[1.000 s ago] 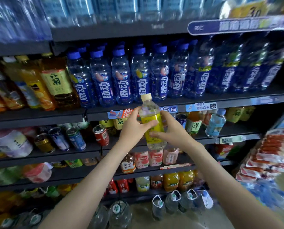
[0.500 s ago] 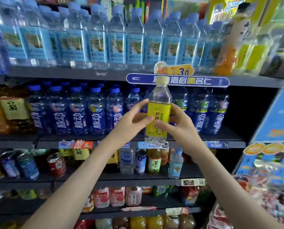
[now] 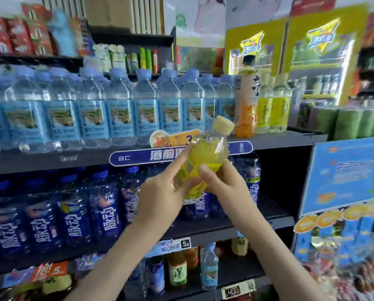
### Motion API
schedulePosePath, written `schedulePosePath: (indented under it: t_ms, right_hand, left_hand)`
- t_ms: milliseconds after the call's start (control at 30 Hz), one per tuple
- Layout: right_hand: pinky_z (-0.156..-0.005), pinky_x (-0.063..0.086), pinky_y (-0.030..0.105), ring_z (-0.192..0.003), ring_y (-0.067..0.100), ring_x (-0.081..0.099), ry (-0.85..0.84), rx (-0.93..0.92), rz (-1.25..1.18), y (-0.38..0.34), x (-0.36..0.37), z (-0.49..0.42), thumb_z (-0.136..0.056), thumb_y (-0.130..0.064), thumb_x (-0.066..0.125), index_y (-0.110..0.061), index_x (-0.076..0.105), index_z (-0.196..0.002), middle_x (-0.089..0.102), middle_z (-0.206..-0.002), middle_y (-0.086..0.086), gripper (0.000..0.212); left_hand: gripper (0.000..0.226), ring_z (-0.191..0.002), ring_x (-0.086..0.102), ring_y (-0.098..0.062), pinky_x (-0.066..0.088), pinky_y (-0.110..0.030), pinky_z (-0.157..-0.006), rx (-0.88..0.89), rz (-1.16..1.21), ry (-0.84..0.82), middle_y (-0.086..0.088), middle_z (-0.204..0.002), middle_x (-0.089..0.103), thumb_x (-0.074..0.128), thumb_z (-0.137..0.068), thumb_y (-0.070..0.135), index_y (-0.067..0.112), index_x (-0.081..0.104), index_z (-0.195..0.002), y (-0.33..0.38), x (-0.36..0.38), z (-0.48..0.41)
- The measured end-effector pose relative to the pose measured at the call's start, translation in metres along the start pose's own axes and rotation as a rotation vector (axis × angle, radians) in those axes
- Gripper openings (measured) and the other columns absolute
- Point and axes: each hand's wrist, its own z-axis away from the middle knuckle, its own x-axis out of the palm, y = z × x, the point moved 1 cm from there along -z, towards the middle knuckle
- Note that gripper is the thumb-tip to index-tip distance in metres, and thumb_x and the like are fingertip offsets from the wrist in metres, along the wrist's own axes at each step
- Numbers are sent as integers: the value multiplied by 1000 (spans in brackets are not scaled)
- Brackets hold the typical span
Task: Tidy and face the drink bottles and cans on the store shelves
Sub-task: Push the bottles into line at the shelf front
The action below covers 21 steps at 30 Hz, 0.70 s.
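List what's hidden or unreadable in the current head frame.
All in the head view:
- yellow bottle: label text smeared by motion blur; lower part partly covered by the left hand and right hand.
- blue shelf sign: right half of its text is behind the bottle and hands.
- water bottles: leftmost ones cut by the frame edge.
- goods in the bottom-left corner: blurred and cropped, type unclear.

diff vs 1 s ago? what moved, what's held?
The yellow-label bottle rose from can-shelf level to the water shelf edge and tipped from upright to cap up-right. Nothing taken or let go: left hand and right hand keep gripping it. Shelved water bottles look unmoved; the view panned up.
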Motion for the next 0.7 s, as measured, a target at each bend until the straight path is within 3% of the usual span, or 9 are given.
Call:
schedulePosePath:
  t_ms: [133, 167, 233, 333, 400, 467, 567, 633, 700]
  right_hand:
    - [-73, 52, 21, -83, 3, 65, 234, -40, 57, -1, -28, -6, -81, -22, 74, -23, 62, -105, 69, -91, -8, 27]
    - [-70, 52, 21, -80, 4, 65, 293, -41, 51, 1, -37, -7, -81, -21, 75, -22, 63, -101, 69, -87, -9, 24]
    - [-68, 51, 20, -79, 3, 65, 384, -27, 57, 5, -54, -9, -79, -22, 76, -25, 64, -97, 70, -85, -9, 22]
    - [-70, 51, 17, -83, 1, 66, 438, -46, 62, 6, -83, -14, -77, -25, 77, -28, 65, -101, 72, -90, -12, 27]
    - [-73, 51, 18, -88, 3, 66, 465, -66, 85, 8, -105, -19, -76, -28, 77, -28, 64, -103, 71, -93, -13, 29]
    - [-74, 51, 19, -90, 4, 66, 508, -78, 94, 12, -127, -25, -75, -29, 78, -26, 64, -104, 71, -94, -12, 33]
    - [-79, 51, 27, -92, 8, 66, 572, -99, 102, 18, -162, -39, -73, -33, 79, -24, 60, -108, 70, -98, -9, 41]
    - [-82, 52, 34, -93, 11, 65, 594, -116, 90, 21, -186, -50, -73, -30, 80, -22, 52, -109, 67, -100, -5, 46]
    - [-83, 53, 36, -91, 10, 64, 603, -123, 71, 25, -208, -62, -71, -27, 82, -19, 47, -110, 65, -99, -5, 53]
  left_hand:
    - [59, -44, 41, 13, 23, 5, -48, 193, 16, 43, 29, -51, 29, 54, -87, 47, 26, 40, -140, 26, 31, -21]
    - [60, -51, 44, 16, 24, 5, -50, 213, 48, 14, 31, -55, 33, 58, -86, 42, 26, 39, -141, 29, 40, -25]
    - [68, -68, 55, 12, 34, 3, -59, 233, 122, -103, 24, -79, 60, 68, -84, 36, 32, 37, -144, 34, 56, -34]
    - [71, -89, 66, -11, 54, -24, -78, 180, 240, -234, 13, -113, 67, 67, -85, 38, 45, 30, -144, 38, 80, -44]
    - [61, -91, 66, -12, 55, -27, -82, 101, 302, -204, 18, -114, 64, 64, -87, 34, 46, 36, -140, 42, 95, -54]
    - [52, -92, 61, 8, 50, -10, -82, 28, 289, -138, 18, -114, 61, 64, -89, 27, 36, 45, -136, 45, 110, -66]
    - [40, -80, 55, 18, 47, -3, -74, -37, 203, -24, 29, -97, 54, 63, -90, 24, 23, 53, -128, 53, 132, -90]
    - [36, -76, 55, 16, 44, -2, -70, -86, 176, 43, 31, -90, 48, 63, -90, 22, 19, 54, -124, 62, 147, -111]
    - [40, -81, 55, 5, 45, -12, -74, -121, 100, 83, 21, -95, 51, 63, -90, 29, 16, 50, -126, 68, 163, -132]
